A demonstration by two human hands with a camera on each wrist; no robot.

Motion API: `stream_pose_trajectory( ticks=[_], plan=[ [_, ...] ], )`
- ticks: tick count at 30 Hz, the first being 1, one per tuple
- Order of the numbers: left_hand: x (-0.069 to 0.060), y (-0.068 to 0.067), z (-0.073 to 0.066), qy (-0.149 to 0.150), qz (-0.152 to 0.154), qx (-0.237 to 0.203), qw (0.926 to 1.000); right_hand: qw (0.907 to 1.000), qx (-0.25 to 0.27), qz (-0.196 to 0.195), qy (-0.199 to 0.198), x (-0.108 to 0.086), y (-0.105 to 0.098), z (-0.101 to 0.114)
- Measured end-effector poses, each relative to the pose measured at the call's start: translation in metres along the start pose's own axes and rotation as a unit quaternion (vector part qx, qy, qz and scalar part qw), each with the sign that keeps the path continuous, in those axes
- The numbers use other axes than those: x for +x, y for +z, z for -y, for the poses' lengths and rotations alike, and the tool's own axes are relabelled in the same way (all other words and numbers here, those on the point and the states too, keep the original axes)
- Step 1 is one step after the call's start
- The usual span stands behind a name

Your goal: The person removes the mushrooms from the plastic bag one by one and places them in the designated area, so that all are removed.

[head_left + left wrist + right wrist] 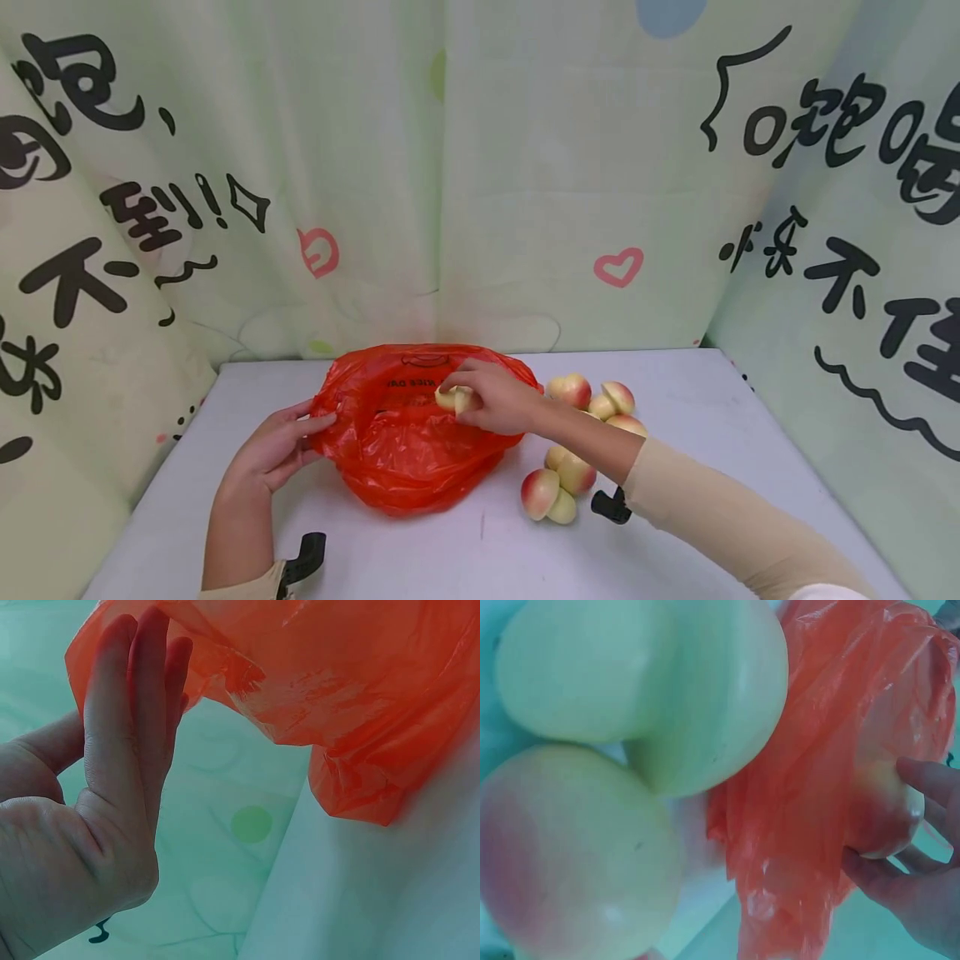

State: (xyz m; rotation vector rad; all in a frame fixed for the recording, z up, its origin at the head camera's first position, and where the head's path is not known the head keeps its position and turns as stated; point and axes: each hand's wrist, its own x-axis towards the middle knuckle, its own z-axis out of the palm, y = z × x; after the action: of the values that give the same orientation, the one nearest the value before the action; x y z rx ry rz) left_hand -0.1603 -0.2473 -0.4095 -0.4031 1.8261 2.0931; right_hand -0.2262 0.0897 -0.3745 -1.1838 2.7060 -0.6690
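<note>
A red plastic bag (420, 475) stands open on the table, its mouth facing me. At its left side, my left hand (279, 442) pinches the rim between thumb and fingers; the fingertips show through the film of the bag (337, 667) in the left wrist view. My right hand (498, 400) grips a pale yellow peach (452, 400) at the bag's mouth. In the right wrist view, this peach (881, 817) has a red blush and is partly seen through the plastic. The inside of the bag is mostly hidden.
Several peaches lie on the white table (420, 558) right of the bag: a front cluster with a blushed peach (540, 493), and a back group with another peach (570, 390), partly behind my right forearm. A printed curtain (517, 167) surrounds the table.
</note>
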Motion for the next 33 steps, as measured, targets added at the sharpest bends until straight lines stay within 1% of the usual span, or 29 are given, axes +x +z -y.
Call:
stream_pose_trajectory(
  ticks=[6,9,15,18,22,25,33],
  plan=[
    [0.0,-0.002,0.0,-0.008,0.002,-0.007,0.9999,0.9996,0.004,-0.027,-0.004,-0.02,-0.012,-0.003],
    [0.0,-0.003,0.0,-0.012,0.003,-0.011,0.9999,0.9993,0.015,-0.035,-0.002,-0.029,-0.017,-0.006],
    [-0.001,-0.004,-0.001,-0.011,0.003,-0.009,0.9999,0.9979,0.046,-0.041,0.023,-0.049,-0.023,-0.012],
    [-0.002,-0.005,-0.001,-0.013,0.001,-0.011,0.9999,0.997,0.059,-0.044,0.025,-0.06,-0.025,-0.014],
    [-0.003,-0.006,-0.001,-0.015,-0.001,-0.013,0.9998,0.9969,0.062,-0.045,0.019,-0.072,-0.027,-0.016],
    [-0.003,-0.006,-0.002,-0.016,0.0,-0.015,0.9998,0.997,0.058,-0.044,0.027,-0.082,-0.029,-0.017],
    [-0.003,-0.006,-0.002,-0.018,0.001,-0.017,0.9997,0.9961,0.042,-0.071,0.03,-0.108,-0.033,-0.02]
  ],
)
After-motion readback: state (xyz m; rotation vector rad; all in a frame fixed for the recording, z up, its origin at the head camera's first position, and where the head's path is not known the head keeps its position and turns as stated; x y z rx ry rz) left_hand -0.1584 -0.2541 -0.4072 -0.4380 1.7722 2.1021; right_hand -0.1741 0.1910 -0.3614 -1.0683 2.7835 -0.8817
